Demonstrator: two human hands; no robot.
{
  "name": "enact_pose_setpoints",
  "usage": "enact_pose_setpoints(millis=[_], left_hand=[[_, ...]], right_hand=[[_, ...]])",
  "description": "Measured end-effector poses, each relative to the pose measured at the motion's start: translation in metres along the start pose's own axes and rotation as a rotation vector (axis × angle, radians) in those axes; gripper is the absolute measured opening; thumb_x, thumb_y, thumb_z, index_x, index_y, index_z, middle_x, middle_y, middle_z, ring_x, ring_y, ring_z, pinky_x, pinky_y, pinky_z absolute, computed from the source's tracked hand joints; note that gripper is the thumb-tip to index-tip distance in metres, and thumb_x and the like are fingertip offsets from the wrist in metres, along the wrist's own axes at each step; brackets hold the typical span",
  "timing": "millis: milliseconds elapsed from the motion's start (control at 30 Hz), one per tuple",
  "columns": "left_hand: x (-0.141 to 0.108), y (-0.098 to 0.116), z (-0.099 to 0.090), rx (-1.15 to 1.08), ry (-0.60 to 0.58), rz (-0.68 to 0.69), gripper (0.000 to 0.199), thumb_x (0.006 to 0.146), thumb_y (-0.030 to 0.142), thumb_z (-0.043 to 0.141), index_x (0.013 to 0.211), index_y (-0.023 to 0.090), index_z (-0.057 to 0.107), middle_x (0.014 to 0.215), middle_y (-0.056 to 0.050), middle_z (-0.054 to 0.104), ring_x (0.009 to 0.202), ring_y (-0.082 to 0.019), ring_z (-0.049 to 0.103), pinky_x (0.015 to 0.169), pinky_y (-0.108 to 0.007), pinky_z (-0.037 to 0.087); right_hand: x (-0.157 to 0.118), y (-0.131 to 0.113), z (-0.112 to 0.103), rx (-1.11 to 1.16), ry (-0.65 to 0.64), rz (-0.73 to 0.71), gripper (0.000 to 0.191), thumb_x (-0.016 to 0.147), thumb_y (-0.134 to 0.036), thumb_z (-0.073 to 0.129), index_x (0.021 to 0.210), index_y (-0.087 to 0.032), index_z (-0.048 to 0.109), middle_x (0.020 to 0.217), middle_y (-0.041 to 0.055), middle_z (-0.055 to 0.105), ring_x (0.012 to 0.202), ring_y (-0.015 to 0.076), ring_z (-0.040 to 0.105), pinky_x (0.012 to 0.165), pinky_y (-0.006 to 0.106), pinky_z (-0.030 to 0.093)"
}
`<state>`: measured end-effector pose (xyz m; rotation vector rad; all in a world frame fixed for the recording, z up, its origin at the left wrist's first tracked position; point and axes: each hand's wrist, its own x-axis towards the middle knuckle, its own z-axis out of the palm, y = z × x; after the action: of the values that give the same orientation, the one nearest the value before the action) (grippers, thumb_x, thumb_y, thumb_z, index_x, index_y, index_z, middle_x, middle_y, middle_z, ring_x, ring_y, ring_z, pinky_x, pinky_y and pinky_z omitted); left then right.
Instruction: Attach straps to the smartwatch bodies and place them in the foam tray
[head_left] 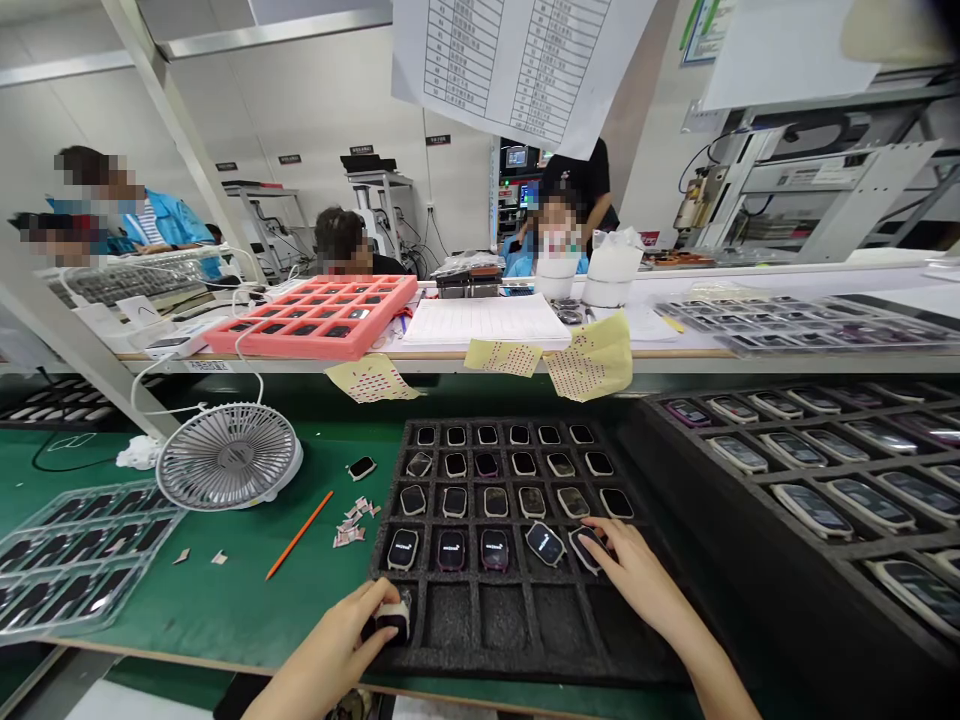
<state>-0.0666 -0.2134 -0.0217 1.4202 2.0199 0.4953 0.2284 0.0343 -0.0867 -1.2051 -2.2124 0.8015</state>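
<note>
A black foam tray (512,622) with square compartments holds rows of watch cases. At its front left corner my left hand (358,625) grips a watch case (393,620) between thumb and fingers. My right hand (626,560) has its fingers on another watch case (585,550) at the right of the fourth row, partly covering it. Beside that one, a tilted watch case (545,543) with a lit screen lies across its compartment. Three more cases with lit screens sit further left in the same row. Several front-row compartments hold nothing.
Left of the tray are an orange stick (299,535), small pink-white pieces (356,522), a loose watch case (361,467), a round fan (230,455) and a clear tray (90,550). Another foam tray (750,510) rises at right. A shelf (442,366) crosses behind; people are beyond.
</note>
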Motion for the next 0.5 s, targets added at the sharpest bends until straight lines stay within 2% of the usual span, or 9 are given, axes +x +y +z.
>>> enact_pose_setpoints(millis=[67,167,267,333,433,500], left_hand=[[-0.0022,0.0000,0.0048,-0.011,0.015,-0.010,0.022,0.085,0.029,0.043,0.101,0.024,0.057,0.106,-0.004,0.066,0.100,-0.021,0.060,0.088,-0.030,0.046],[-0.0010,-0.0004,0.0084,-0.025,0.067,-0.022,0.027,0.086,0.032,0.042,0.107,0.026,0.057,0.110,-0.005,0.066,0.104,-0.022,0.061,0.090,-0.031,0.045],[0.0026,-0.0010,0.0063,-0.021,0.081,-0.054,0.027,0.085,0.034,0.044,0.107,0.024,0.055,0.085,-0.002,0.066,0.080,-0.018,0.063,0.074,-0.025,0.047],[0.0041,-0.0017,0.0032,-0.034,0.090,-0.074,0.026,0.084,0.038,0.045,0.102,0.021,0.055,0.069,0.002,0.057,0.062,-0.014,0.055,0.060,-0.021,0.042],[0.0046,-0.0039,-0.0001,-0.127,0.119,-0.068,0.031,0.085,0.046,0.045,0.097,0.020,0.055,0.064,0.005,0.046,0.053,-0.010,0.042,0.052,-0.019,0.037],[0.0058,-0.0055,0.0011,-0.245,0.150,-0.066,0.038,0.085,0.053,0.044,0.101,0.020,0.054,0.065,0.005,0.043,0.053,-0.009,0.041,0.050,-0.019,0.038]], right_hand=[[-0.0007,-0.0006,0.0008,-0.006,0.008,-0.023,0.037,0.081,-0.048,0.045,0.098,-0.022,0.065,0.097,0.0108,0.069,0.091,0.0301,0.060,0.084,0.045,0.047],[-0.0001,-0.0032,0.0021,-0.004,-0.009,-0.003,0.035,0.081,-0.048,0.048,0.098,-0.023,0.064,0.089,0.0086,0.069,0.086,0.0291,0.060,0.080,0.043,0.047],[-0.0001,-0.0048,0.0030,0.044,-0.091,0.049,0.034,0.079,-0.051,0.052,0.095,-0.024,0.064,0.085,0.0062,0.070,0.082,0.0275,0.063,0.077,0.039,0.047],[-0.0012,-0.0041,0.0030,0.085,-0.115,0.065,0.034,0.078,-0.053,0.053,0.094,-0.025,0.064,0.089,0.0062,0.072,0.085,0.0281,0.064,0.078,0.039,0.046],[-0.0034,-0.0013,0.0014,0.185,-0.108,0.093,0.037,0.078,-0.055,0.055,0.099,-0.026,0.064,0.096,0.0066,0.072,0.090,0.0284,0.064,0.080,0.038,0.047],[-0.0049,-0.0020,-0.0004,0.298,-0.048,0.124,0.042,0.078,-0.057,0.055,0.103,-0.024,0.063,0.105,0.0076,0.070,0.098,0.0280,0.063,0.085,0.038,0.046]])
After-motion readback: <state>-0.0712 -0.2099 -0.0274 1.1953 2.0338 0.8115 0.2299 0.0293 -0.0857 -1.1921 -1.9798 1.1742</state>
